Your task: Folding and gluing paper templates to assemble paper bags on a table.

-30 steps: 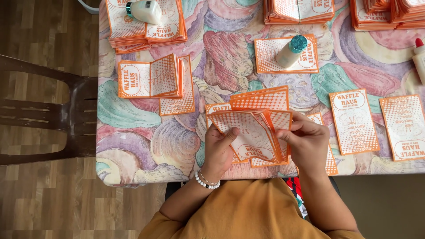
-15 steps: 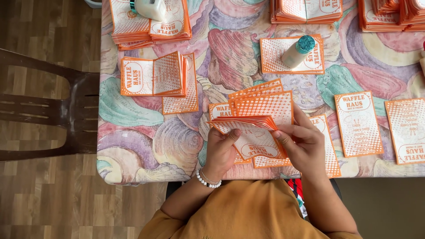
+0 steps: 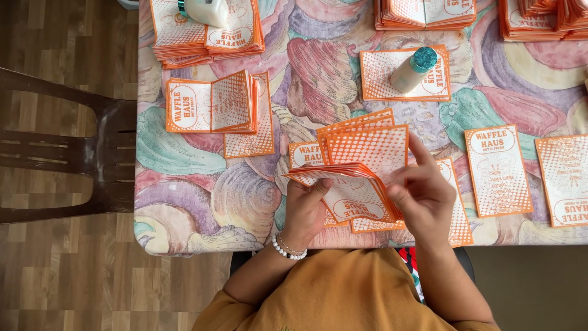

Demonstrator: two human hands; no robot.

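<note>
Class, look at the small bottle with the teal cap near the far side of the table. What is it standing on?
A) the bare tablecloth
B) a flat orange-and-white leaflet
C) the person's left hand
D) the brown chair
B: the teal-capped bottle stands on an orange-and-white leaflet lying flat on the table, well beyond both hands.

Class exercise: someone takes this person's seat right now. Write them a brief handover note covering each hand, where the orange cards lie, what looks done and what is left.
Left hand: thumb on top of a fanned bundle of orange cards, gripping it at the table's near edge.
Right hand: at the bundle's right end, forefinger raised.
On the table: a folded pile to the left, loose cards to the right, tall stacks along the far edge, a teal-capped bottle lying on one card.
Done: several stacks formed.
Left: the held bundle and loose cards remain unstacked.
</note>
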